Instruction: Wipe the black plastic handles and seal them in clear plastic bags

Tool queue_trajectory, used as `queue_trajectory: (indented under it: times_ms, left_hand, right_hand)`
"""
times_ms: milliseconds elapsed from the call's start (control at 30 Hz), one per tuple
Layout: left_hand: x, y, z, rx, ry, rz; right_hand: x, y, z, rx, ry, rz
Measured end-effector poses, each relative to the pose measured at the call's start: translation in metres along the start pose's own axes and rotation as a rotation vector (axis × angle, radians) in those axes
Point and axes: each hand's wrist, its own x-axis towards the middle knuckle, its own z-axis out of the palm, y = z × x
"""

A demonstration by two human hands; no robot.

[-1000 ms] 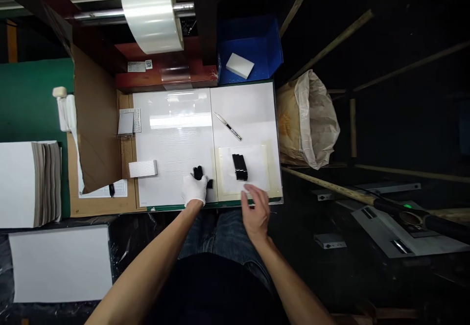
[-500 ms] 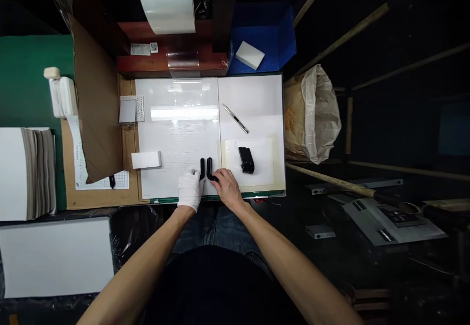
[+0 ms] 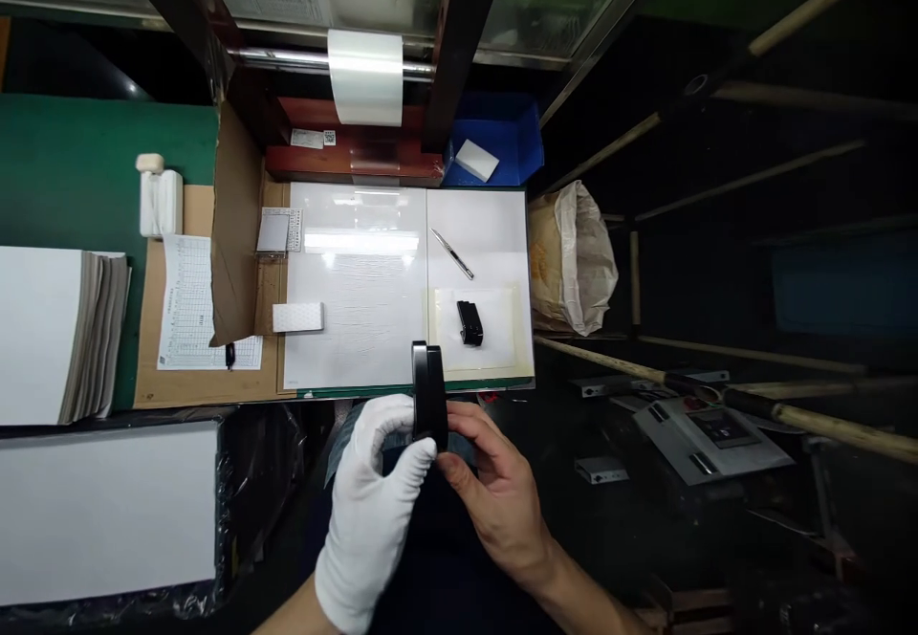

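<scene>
My left hand, in a white glove, grips one side of a pair of black parts held upright side by side. The bare fingers of my right hand are on the other side of the same parts, near their lower end. Both hands are in front of the table's near edge, close to the camera. Another black part lies on the taped sheet at the right of the white work surface. Behind it lies a silver pen-like tool.
A white block rests at the left of the work surface, beside a cardboard panel. At the back are a blue bin and a clear film roll. An open sack stands to the right.
Both hands have lifted the two black parts off the work surface and brought them together, nearer the camera. The view has tilted, showing more of the background.
</scene>
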Motion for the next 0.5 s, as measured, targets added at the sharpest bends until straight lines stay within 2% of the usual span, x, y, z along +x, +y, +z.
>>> queue_trajectory:
  times_ms: [200, 400, 500]
  left_hand:
    - [-0.012, 0.023, 0.002, -0.114, -0.046, 0.082]
    - [-0.011, 0.034, 0.005, -0.204, -0.032, 0.030]
    - [-0.005, 0.035, 0.007, -0.189, -0.092, -0.036]
  right_hand:
    - [-0.018, -0.038, -0.005, -0.141, 0.018, -0.066]
    - [-0.017, -0.062, -0.010, -0.330, 0.093, -0.204]
    - [-0.016, -0.064, -0.009, -0.361, 0.188, -0.239]
